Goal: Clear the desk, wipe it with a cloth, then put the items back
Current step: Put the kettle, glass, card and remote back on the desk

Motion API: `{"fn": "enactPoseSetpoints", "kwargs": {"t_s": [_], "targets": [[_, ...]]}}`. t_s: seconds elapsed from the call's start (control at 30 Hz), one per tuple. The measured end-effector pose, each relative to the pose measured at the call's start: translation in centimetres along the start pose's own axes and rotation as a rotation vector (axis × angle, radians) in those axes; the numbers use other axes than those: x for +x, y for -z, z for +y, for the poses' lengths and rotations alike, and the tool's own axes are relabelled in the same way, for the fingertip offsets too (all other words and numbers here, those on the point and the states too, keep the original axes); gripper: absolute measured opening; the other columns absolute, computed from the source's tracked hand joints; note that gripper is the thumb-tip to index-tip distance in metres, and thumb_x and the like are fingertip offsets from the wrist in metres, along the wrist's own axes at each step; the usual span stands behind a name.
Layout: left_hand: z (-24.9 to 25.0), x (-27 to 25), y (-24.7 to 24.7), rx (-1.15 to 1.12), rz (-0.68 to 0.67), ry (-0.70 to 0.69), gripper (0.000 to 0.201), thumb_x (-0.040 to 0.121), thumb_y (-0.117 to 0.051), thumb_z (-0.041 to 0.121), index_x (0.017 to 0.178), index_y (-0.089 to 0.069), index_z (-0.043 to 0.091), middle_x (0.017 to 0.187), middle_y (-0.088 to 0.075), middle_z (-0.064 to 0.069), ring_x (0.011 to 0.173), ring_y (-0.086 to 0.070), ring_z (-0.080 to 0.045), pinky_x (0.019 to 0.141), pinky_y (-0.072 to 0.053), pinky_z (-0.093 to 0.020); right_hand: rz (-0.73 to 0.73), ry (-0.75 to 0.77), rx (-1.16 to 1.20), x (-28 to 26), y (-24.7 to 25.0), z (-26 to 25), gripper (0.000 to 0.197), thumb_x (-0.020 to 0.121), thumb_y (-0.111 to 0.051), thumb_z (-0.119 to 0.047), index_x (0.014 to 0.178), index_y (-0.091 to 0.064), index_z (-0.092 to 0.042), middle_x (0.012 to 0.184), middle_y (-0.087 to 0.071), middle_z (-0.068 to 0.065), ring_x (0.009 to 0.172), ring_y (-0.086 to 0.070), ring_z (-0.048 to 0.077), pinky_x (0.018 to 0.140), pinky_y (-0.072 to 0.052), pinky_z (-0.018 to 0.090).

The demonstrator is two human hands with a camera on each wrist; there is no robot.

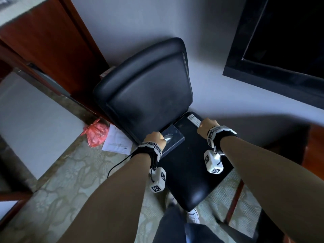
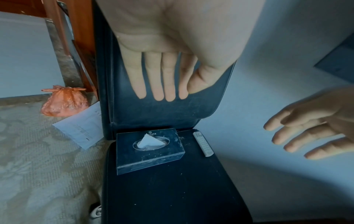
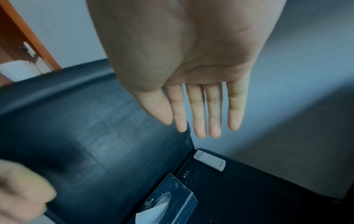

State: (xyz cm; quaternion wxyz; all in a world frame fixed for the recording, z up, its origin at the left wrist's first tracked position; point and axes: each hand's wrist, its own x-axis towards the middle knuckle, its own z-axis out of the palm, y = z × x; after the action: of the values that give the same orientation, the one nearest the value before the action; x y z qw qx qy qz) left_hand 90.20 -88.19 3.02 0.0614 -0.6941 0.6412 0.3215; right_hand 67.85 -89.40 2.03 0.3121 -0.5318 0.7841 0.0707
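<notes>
A dark tissue box (image 2: pixel 149 149) with a white tissue sticking out lies at the back of a black chair's seat (image 1: pixel 189 172). A white remote control (image 2: pixel 203 144) lies to its right by the backrest. My left hand (image 2: pixel 162 84) hovers above the tissue box (image 1: pixel 172 137) with straight fingers, holding nothing. My right hand (image 3: pixel 199 118) hangs over the remote (image 3: pixel 209 160), fingers straight and spread, also empty. In the head view my left hand (image 1: pixel 155 138) and right hand (image 1: pixel 207 126) are seen from behind, partly hiding the remote (image 1: pixel 193 120).
The chair's tall black backrest (image 1: pixel 149 90) stands against a pale wall. A red plastic bag (image 1: pixel 95 133) and a white paper sheet (image 1: pixel 116 140) lie on the patterned carpet at left. Red-brown wooden furniture (image 1: pixel 50 41) stands left; a dark screen (image 1: pixel 284 41) hangs upper right.
</notes>
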Motion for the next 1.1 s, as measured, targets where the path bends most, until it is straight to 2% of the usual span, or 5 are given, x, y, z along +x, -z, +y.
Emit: {"fn": "enactPoseSetpoints", "kwargs": {"t_s": [0.27,0.4,0.63,0.87,1.1], "targets": [[-3.9,10.8,-6.3,0.164,-0.035,-0.025,0.034,0.085,-0.056,0.032,0.115,-0.062,0.016,0.116,-0.064,-0.008,0.110,-0.062,-0.029,0.089,-0.052,-0.037,-0.068,-0.033,0.018,8.6,-6.0,1.1,0.007,0.083,-0.047,-0.023,0.079,-0.052,-0.022,0.102,-0.065,0.009,0.075,-0.053,0.028,0.064,-0.043,0.030],[-6.6,15.2,-11.6,0.245,-0.060,-0.045,0.058,0.085,-0.060,0.036,0.135,-0.047,0.010,0.133,-0.050,-0.011,0.126,-0.048,-0.029,0.102,-0.039,-0.039,-0.130,-0.100,0.033,13.4,-11.3,3.7,0.009,0.082,-0.049,-0.027,0.085,-0.057,-0.029,0.107,-0.068,0.005,0.078,-0.055,0.026,0.070,-0.046,0.029],[-9.3,22.0,-17.6,0.295,0.059,-0.184,0.105,0.070,-0.076,0.055,0.151,-0.027,0.010,0.157,-0.025,-0.012,0.139,-0.036,-0.028,0.108,-0.037,-0.043,-0.058,-0.141,0.079,21.9,-16.8,5.1,0.029,0.086,-0.056,-0.018,0.114,-0.064,-0.015,0.121,-0.061,0.013,0.106,-0.059,0.034,0.078,-0.045,0.030],[-9.5,26.5,-20.6,0.328,0.079,-0.212,0.134,0.054,-0.077,0.071,0.156,-0.011,0.014,0.162,-0.017,-0.012,0.147,-0.022,-0.028,0.116,-0.026,-0.046,0.100,-0.114,0.033,28.5,-17.8,3.9,0.045,0.085,-0.060,-0.015,0.128,-0.050,-0.008,0.133,-0.041,0.017,0.124,-0.039,0.040,0.096,-0.043,0.049],[-8.9,28.2,-22.6,0.313,0.169,-0.146,0.149,0.032,-0.080,0.067,0.155,-0.013,0.014,0.150,-0.031,-0.008,0.133,-0.036,-0.029,0.109,-0.031,-0.052,0.190,-0.114,0.019,33.0,-18.9,3.4,0.061,0.084,-0.065,-0.016,0.139,-0.038,-0.006,0.137,-0.039,0.019,0.125,-0.039,0.041,0.094,-0.041,0.050]]}}
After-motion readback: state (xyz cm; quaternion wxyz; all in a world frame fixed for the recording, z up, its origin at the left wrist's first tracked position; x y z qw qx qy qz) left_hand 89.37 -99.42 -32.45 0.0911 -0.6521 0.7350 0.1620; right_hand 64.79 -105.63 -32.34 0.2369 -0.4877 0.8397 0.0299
